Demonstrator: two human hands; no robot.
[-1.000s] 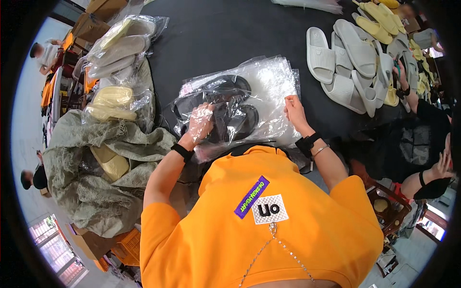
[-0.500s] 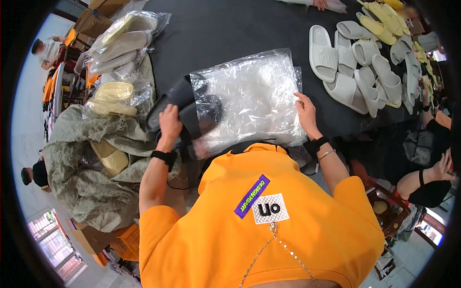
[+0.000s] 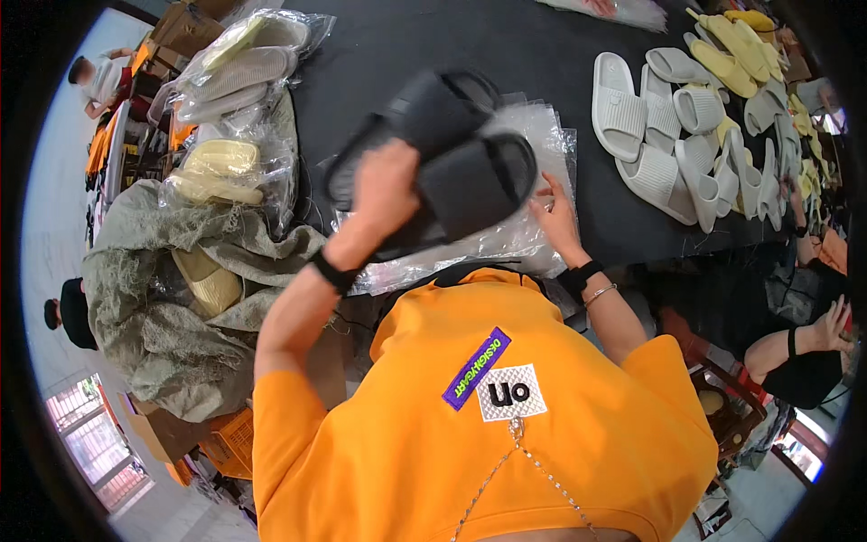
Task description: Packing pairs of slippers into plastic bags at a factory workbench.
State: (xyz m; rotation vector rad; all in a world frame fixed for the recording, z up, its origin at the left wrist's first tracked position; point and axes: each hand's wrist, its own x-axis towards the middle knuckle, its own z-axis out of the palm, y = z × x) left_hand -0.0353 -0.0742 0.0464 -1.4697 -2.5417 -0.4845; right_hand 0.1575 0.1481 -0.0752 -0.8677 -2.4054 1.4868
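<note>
A pair of black slide slippers (image 3: 474, 185) is gripped in my left hand (image 3: 388, 185), whose fingers wrap around them near the middle. They hang side by side, toes toward the upper right, over a stack of clear plastic bags (image 3: 551, 144). The slippers cover most of that stack. My right hand (image 3: 560, 224) is at the bags' right edge with fingers apart. Whether its fingertips touch the plastic I cannot tell.
Grey and yellow slippers (image 3: 617, 113) lie in a cluster at the table's right. Bagged slippers (image 3: 217, 163) are piled at the left, beside a frayed green sack (image 3: 135, 298) holding a yellow slipper (image 3: 209, 280). A person's arm (image 3: 790, 348) shows at the right.
The black slippers have moved with my left hand from the bags' left edge, up and right over the stack. My right hand has shifted slightly left and down.
</note>
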